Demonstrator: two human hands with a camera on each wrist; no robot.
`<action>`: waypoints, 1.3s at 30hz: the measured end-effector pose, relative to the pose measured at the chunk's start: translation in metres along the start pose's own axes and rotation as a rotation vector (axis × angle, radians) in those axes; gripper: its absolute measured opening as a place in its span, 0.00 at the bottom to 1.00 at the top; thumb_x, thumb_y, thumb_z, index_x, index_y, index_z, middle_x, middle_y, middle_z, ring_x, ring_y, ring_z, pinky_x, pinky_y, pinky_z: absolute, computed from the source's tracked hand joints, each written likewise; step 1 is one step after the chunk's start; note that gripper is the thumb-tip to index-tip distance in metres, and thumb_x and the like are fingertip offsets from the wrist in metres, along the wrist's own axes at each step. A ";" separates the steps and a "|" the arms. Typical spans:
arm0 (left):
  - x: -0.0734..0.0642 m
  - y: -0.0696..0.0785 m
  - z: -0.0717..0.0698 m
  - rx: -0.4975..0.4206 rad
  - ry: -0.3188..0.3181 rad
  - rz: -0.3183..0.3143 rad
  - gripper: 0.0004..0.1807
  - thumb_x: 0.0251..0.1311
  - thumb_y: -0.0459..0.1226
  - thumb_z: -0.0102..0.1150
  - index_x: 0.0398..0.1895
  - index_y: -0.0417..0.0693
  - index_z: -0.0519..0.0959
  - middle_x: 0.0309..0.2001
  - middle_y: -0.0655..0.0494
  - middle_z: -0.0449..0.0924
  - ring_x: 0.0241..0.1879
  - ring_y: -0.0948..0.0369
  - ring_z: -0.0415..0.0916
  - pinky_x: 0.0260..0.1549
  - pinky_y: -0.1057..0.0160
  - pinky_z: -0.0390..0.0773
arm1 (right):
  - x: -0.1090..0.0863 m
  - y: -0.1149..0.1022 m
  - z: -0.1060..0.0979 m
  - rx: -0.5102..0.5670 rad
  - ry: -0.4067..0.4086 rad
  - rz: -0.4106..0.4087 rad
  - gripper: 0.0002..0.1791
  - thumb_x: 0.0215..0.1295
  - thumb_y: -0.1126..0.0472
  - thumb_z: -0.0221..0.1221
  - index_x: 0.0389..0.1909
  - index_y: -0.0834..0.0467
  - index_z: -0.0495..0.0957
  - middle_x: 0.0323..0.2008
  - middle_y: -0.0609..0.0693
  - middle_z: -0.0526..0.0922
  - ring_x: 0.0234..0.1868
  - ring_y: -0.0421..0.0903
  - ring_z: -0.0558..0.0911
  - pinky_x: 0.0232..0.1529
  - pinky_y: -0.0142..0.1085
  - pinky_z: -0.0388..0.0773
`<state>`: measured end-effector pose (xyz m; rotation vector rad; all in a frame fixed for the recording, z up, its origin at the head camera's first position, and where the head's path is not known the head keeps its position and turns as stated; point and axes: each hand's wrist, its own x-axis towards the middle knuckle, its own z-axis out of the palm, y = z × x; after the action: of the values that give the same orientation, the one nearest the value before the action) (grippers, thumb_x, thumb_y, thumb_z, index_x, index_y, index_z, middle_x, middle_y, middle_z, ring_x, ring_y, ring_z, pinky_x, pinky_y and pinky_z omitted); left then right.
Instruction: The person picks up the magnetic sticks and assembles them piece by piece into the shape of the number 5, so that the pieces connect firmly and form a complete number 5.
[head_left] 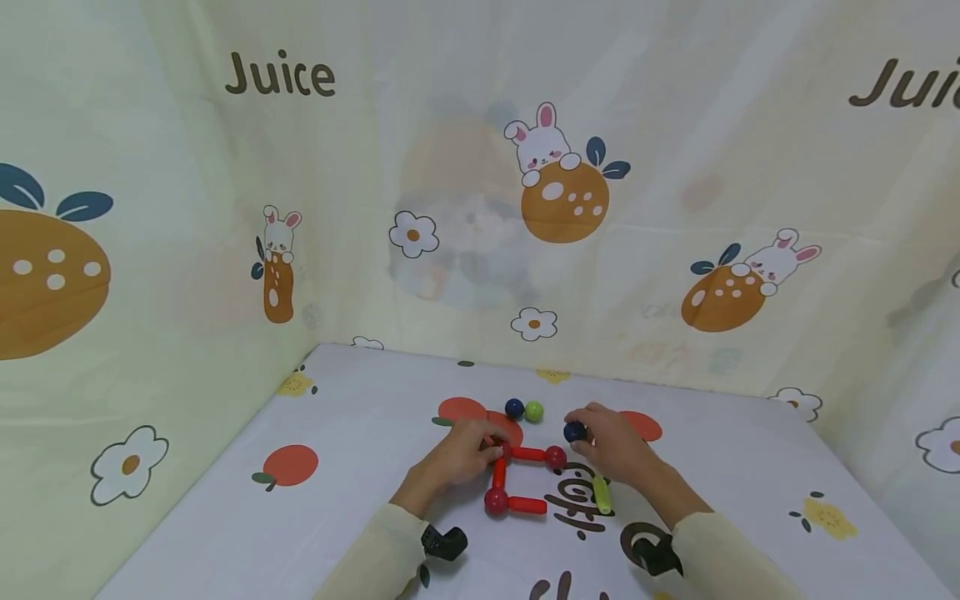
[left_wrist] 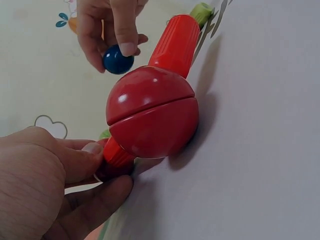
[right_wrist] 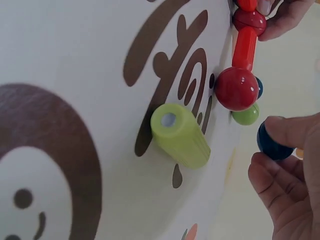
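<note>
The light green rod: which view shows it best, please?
The right wrist view: the light green rod is close, large and unobstructed, its grey end visible. The head view shows it small; the left wrist view only partly, behind a red rod.

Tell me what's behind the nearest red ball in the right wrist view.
Parts of a green ball and a dark blue ball show past the red ball. It covers the rest of both.
</note>
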<state>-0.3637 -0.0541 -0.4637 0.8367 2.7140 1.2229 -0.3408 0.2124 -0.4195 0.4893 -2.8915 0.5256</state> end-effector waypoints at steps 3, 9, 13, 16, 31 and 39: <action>0.000 0.000 0.000 -0.009 0.001 0.002 0.13 0.67 0.30 0.62 0.52 0.50 0.86 0.41 0.61 0.83 0.42 0.63 0.74 0.39 0.67 0.79 | -0.005 -0.002 -0.001 0.001 0.000 -0.004 0.23 0.59 0.62 0.72 0.56 0.58 0.82 0.43 0.50 0.81 0.39 0.45 0.77 0.40 0.38 0.82; 0.000 0.000 0.000 -0.019 0.006 0.004 0.13 0.67 0.30 0.62 0.51 0.50 0.86 0.41 0.62 0.82 0.42 0.63 0.75 0.38 0.67 0.79 | -0.010 -0.003 0.002 0.037 0.010 -0.036 0.21 0.56 0.61 0.74 0.51 0.57 0.84 0.40 0.47 0.82 0.36 0.43 0.76 0.35 0.33 0.80; -0.001 0.001 -0.001 -0.017 0.006 0.004 0.13 0.67 0.30 0.62 0.52 0.50 0.86 0.41 0.62 0.82 0.42 0.63 0.75 0.39 0.67 0.79 | -0.013 -0.002 0.006 0.076 0.018 -0.062 0.19 0.56 0.62 0.73 0.49 0.58 0.84 0.40 0.46 0.83 0.37 0.43 0.76 0.37 0.34 0.81; -0.001 0.001 -0.001 -0.014 0.007 0.005 0.13 0.67 0.30 0.62 0.52 0.50 0.86 0.40 0.63 0.81 0.42 0.63 0.75 0.38 0.67 0.79 | -0.015 -0.001 0.007 0.094 0.015 -0.075 0.18 0.55 0.63 0.73 0.47 0.57 0.84 0.39 0.45 0.82 0.37 0.43 0.76 0.37 0.34 0.81; 0.000 -0.002 0.002 0.013 0.005 0.010 0.13 0.67 0.29 0.62 0.51 0.51 0.86 0.40 0.62 0.82 0.41 0.63 0.75 0.39 0.68 0.79 | -0.027 0.000 0.014 0.204 -0.217 -0.093 0.15 0.51 0.58 0.73 0.39 0.55 0.82 0.28 0.41 0.80 0.33 0.43 0.77 0.34 0.34 0.81; 0.001 -0.002 0.001 0.025 0.007 0.005 0.13 0.67 0.32 0.62 0.52 0.51 0.86 0.40 0.66 0.81 0.43 0.63 0.75 0.40 0.67 0.79 | -0.031 -0.002 0.011 0.221 -0.258 -0.150 0.13 0.52 0.57 0.73 0.36 0.54 0.82 0.26 0.40 0.80 0.31 0.43 0.77 0.32 0.32 0.80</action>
<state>-0.3654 -0.0539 -0.4656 0.8446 2.7400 1.1973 -0.3117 0.2155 -0.4352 0.8578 -3.0161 0.8171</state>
